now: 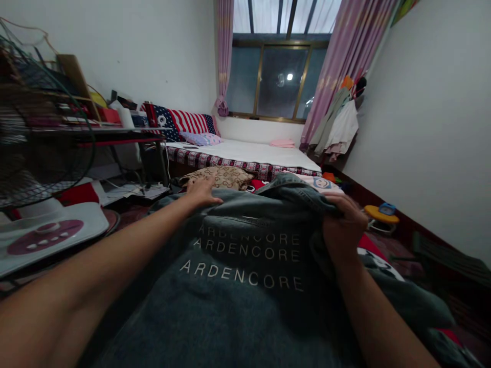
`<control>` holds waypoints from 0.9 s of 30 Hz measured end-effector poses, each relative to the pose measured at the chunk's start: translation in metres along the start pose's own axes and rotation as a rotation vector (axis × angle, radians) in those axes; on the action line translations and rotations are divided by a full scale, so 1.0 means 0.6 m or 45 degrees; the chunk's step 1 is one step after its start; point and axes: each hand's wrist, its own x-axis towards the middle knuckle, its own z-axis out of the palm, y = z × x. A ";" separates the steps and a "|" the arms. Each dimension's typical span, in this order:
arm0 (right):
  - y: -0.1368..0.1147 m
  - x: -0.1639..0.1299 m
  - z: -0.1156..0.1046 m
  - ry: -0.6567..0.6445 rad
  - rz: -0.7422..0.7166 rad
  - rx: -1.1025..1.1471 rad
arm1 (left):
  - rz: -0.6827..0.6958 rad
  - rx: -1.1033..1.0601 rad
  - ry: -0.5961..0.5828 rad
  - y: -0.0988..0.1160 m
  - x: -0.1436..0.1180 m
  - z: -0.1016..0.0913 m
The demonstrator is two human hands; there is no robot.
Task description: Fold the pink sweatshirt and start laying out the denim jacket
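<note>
— What fills the foreground?
— A denim jacket (245, 271), spread out, its lower edge cut off.
— And the hands?
— Left hand (203, 193) lies flat and open at its far edge; right hand (343, 222) clenches a bunched fold, fingertips hidden in cloth.

Denim jacket (245, 286), dark grey-blue: "ARDENCORE" printed in pale capitals, three stacked lines, each larger than the one above. No other legible text.
</note>
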 end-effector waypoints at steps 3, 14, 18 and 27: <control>-0.008 -0.002 -0.003 0.276 0.039 -0.044 | 0.117 -0.153 -0.442 -0.028 -0.006 -0.002; 0.103 -0.015 -0.011 -1.020 0.572 -0.224 | 0.387 -0.190 -0.452 0.027 -0.145 -0.053; 0.075 -0.032 -0.002 -1.198 0.449 -0.347 | 0.377 -0.382 -0.699 0.038 -0.181 -0.092; 0.013 -0.041 -0.037 -1.266 0.092 -0.858 | 0.620 -0.484 -0.696 0.071 -0.297 -0.125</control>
